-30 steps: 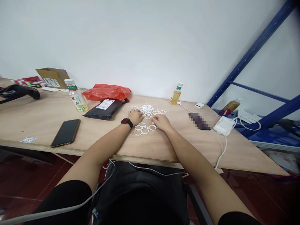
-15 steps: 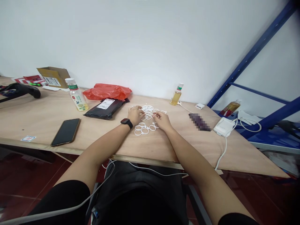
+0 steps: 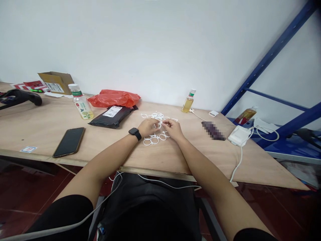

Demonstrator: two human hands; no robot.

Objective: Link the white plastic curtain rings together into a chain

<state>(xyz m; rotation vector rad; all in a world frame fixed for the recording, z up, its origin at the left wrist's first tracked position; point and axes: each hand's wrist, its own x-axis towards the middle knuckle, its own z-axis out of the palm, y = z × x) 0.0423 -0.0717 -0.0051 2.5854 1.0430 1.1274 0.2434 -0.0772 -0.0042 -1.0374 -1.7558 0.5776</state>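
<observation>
My left hand (image 3: 147,127), with a dark watch (image 3: 135,133) on its wrist, pinches a white plastic ring (image 3: 159,125) from the left. From the other side, the closed fingertips of my right hand (image 3: 173,129) grip the same ring, partly hiding it. Behind my hands lies a pile of similar white rings (image 3: 157,116). Nearer to me, several rings in a linked-looking cluster (image 3: 154,140) rest on the wooden table (image 3: 155,157); whether they are all joined, I cannot tell.
To the left are a black parcel (image 3: 111,117), a red plastic bag (image 3: 112,98), a drink bottle (image 3: 82,105), a phone (image 3: 69,142) and a cardboard box (image 3: 57,83). Rightward stand another bottle (image 3: 188,103), a white charger (image 3: 239,135) with cables, and a blue metal frame (image 3: 273,53).
My left hand has drawn back from the pile toward me. Both hands' fingertips now meet at one ring in front of the pile.
</observation>
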